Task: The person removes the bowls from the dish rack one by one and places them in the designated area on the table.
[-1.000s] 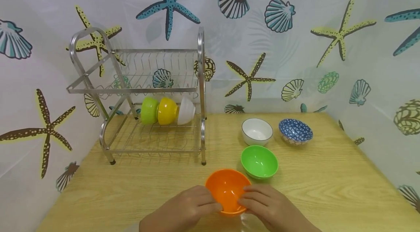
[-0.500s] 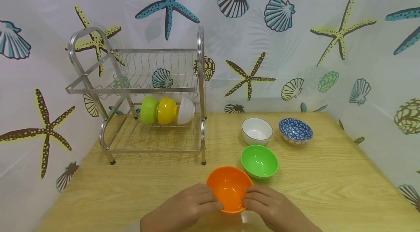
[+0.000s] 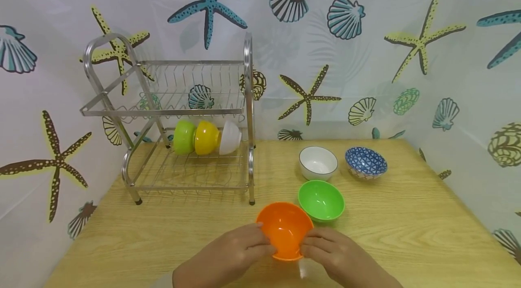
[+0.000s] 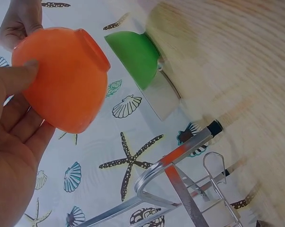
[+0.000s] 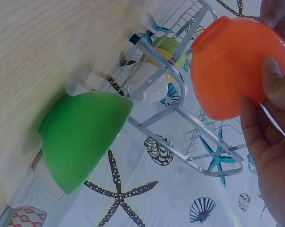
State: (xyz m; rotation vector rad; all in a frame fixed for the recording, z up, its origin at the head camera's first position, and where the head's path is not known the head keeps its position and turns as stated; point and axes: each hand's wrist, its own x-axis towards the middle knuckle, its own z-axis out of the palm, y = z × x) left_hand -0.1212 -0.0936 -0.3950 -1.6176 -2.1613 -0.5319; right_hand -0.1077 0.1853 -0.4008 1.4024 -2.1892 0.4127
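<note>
An orange bowl [image 3: 285, 229] is held between both hands near the front of the table, opening upward. My left hand [image 3: 232, 252] grips its left rim, and in the left wrist view the thumb lies on the outer wall of the orange bowl [image 4: 69, 80]. On the opposite side my right hand [image 3: 342, 256] pinches the rim. Both wrist views show the bowl's foot apart from the tabletop. Just beyond it sits a bright green bowl [image 3: 321, 202], also seen from the side in the right wrist view.
A two-tier metal dish rack [image 3: 191, 187] stands at the left, with a lime bowl [image 3: 184, 138], a yellow bowl [image 3: 206, 138] and a white bowl [image 3: 230, 138] on edge in its lower tier. Behind the green bowl are another white bowl [image 3: 318, 163] and a blue patterned bowl [image 3: 366, 162].
The orange bowl has shifted slightly away from the person, and both hands have kept their hold on it. The other bowls and the rack stay put.
</note>
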